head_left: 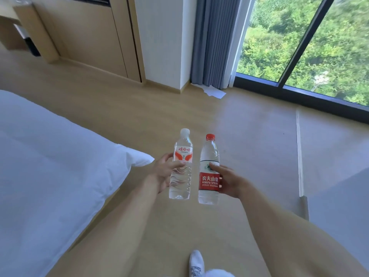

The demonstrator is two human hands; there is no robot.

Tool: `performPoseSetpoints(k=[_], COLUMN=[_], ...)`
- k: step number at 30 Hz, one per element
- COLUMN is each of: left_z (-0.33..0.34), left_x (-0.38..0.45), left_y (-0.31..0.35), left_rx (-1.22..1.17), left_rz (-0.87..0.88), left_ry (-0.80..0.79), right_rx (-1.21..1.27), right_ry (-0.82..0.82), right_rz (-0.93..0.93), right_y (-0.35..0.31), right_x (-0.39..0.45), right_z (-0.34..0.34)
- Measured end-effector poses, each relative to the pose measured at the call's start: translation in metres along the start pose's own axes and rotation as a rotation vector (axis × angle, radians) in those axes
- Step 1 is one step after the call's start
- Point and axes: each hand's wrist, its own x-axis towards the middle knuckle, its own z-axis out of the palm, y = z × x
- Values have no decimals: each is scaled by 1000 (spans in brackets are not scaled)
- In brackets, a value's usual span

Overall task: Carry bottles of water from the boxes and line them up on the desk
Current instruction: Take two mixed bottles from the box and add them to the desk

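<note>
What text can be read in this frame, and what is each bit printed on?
"农夫山泉": white characters on the red label of the red-capped bottle in the right hand.
"NONGFU SPRING": beneath it, last letter partly covered by the fingers.
"娃哈哈": red characters on the white-capped bottle in the left hand.
Small print under both brand names: too small to read.

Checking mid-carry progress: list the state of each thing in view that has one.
White-capped bottle: capped, upright, held in left hand.
Red-capped bottle: capped, upright, held in right hand.
Curtain: drawn aside.
Papers: lying on floor.
</note>
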Motion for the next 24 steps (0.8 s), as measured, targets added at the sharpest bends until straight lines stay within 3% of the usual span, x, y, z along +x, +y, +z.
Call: performPoseSetpoints(k=[9, 24], left_z=[10, -101], left_x=[93, 295], left_y=[67, 203], left_rx=[25, -83], left_rz=[27, 22], left_ry=[135, 174], right_rx=[-120, -277], right_ry=[-73, -135], right_rz=[29, 32], right_y=[-105, -268], right_x=[106, 328], right_z=[-8, 96])
